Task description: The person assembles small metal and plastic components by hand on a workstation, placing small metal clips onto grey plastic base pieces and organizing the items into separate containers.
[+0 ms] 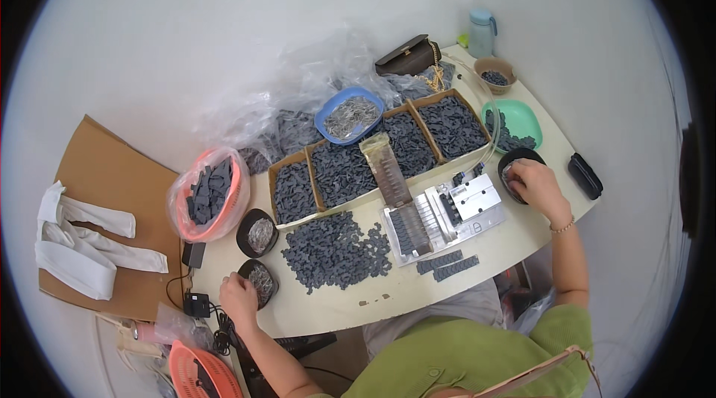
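My left hand (239, 299) is at the rim of a black bowl (270, 299) with small shiny metal pieces (261, 279) in it. Its fingers are drawn together, and whatever they pinch is too small to see. On the right, my right hand (535, 183) dips its curled fingertips into another black bowl (531, 152); its pinch is partly hidden. Between the hands stands a silver metal fixture (477, 200), with a row of dark grey parts under a clear strip. A loose heap of small dark grey plastic parts (332, 252) lies left of it.
A divided cardboard box (328, 209) of grey parts spans the back, with a blue tray (322, 129) on it. A green tray (531, 108), glasses case (585, 176) and blue bottle (482, 34) are at right. Left are a pink basket (240, 196) and another black bowl (242, 232).
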The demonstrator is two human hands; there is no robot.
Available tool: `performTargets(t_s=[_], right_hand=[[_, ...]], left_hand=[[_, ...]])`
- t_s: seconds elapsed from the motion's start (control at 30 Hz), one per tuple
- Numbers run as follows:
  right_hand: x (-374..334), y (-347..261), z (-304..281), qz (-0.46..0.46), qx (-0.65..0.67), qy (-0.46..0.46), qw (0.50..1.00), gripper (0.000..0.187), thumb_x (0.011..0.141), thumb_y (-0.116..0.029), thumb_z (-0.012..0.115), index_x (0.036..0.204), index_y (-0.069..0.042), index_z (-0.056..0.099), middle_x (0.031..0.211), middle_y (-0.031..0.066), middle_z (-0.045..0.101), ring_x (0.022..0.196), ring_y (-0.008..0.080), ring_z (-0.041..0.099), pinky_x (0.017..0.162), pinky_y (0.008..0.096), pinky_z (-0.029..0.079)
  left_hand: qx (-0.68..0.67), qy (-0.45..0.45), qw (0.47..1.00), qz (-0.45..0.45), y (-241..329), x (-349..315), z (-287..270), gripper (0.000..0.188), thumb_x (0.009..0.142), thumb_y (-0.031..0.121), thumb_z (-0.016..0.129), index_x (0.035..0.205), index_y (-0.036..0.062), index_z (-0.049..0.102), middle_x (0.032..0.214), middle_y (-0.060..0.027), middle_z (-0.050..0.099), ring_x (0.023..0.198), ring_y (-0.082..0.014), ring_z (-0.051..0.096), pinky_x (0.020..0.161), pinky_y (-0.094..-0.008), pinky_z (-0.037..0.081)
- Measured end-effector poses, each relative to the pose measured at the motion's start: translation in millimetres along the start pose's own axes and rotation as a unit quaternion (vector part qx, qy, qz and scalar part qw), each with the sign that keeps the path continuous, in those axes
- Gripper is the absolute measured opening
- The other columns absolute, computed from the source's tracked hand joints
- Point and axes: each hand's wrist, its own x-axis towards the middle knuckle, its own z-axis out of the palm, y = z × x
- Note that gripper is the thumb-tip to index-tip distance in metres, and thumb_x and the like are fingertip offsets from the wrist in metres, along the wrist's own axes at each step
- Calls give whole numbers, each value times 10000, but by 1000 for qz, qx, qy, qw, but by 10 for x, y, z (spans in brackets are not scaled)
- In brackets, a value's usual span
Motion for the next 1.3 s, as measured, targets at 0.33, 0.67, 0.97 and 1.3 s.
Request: performTargets(t_s=[0.33, 0.67, 0.97, 1.3], right_hand=[[37, 89, 38, -15, 4, 68, 998, 61, 723, -68, 680, 780, -69, 659, 807, 74, 604, 825, 271, 593, 713, 379, 493], [-89, 102, 18, -1, -246, 92, 965, 29, 702, -51, 624, 726, -41, 637, 780, 96, 564, 809, 254, 549, 691, 366, 448], [124, -545, 96, -144, 8, 181, 973, 59, 678, -68, 650, 731, -68, 625, 780, 70, 566, 770, 255, 557, 673, 372, 456], [41, -1278, 760, -384, 23, 38, 922, 185, 681, -116, 630, 846, -32, 646, 865, 41, 576, 817, 195, 545, 672, 303, 446]], left_hand=[[-566, -250, 757, 209, 2169, -566, 381, 56, 811, 22, 677, 839, 45, 634, 870, -48, 624, 806, -138, 584, 707, -270, 454], [-341, -43, 832, 435, 2454, -647, 299, 182, 716, 101, 718, 883, 75, 651, 1038, -100, 589, 1015, -286, 538, 883, -440, 392], [-281, -32, 855, 435, 2219, -768, 189, 389, 749, 195, 719, 1107, 64, 643, 1224, -147, 544, 1142, -334, 510, 976, -472, 373], [-239, 14, 908, 343, 1590, -148, 114, 365, 718, 174, 752, 1052, 60, 658, 1217, -162, 536, 1131, -349, 498, 960, -470, 374]])
